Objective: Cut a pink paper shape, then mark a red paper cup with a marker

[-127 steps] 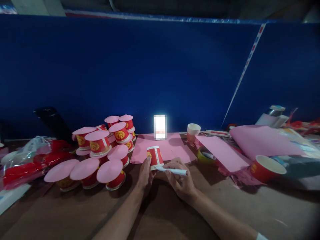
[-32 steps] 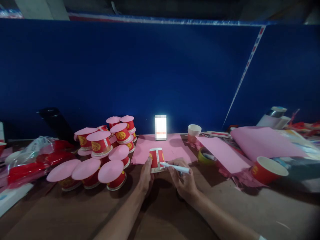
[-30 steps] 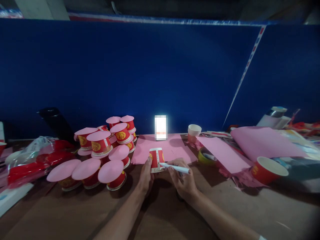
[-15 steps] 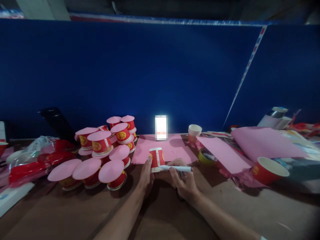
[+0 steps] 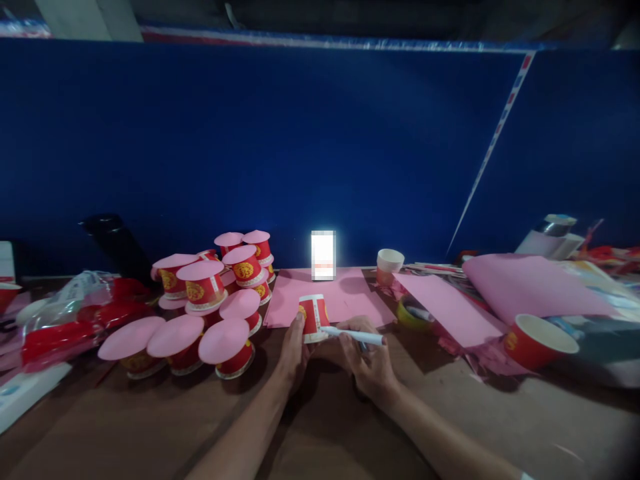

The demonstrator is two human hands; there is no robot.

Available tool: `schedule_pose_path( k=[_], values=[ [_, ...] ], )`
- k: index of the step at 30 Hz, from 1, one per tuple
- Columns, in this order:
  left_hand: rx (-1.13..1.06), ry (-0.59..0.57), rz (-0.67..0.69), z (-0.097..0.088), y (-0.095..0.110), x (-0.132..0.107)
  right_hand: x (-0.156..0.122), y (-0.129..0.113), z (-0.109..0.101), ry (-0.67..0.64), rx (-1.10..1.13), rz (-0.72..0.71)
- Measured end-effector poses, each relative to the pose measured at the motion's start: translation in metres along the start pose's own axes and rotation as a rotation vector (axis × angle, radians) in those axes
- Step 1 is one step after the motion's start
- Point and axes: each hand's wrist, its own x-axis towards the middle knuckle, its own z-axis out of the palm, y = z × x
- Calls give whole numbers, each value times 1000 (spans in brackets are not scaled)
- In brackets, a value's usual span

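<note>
An upside-down red paper cup stands on a pink paper sheet at the near edge of it. My left hand presses against the cup's left side, fingers closed on it. My right hand grips a white pen whose tip touches the cup's lower right rim. Both forearms reach in from the bottom of the head view.
A pile of red cups with pink paper discs lies left. A lit phone leans on the blue partition. A white cup, tape roll, pink sheets and an open red cup sit right.
The pen has shifted slightly along the cup's base. My left hand stays on the cup. Four seconds ago the cup stood a little lower and more tilted.
</note>
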Motion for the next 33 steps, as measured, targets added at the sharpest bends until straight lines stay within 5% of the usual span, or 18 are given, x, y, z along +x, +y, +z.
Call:
schedule_pose_path(
  k=[22,27,33],
  values=[
    [-5,34,-7,-1,-2,3,1,-3,-2,20,-35,4],
    [-8,32,26,-2,-3,4,2,-3,-2,-58,-27,-10],
    [12,35,47,-6,-7,6,2,-3,-2,17,-31,60]
  ],
)
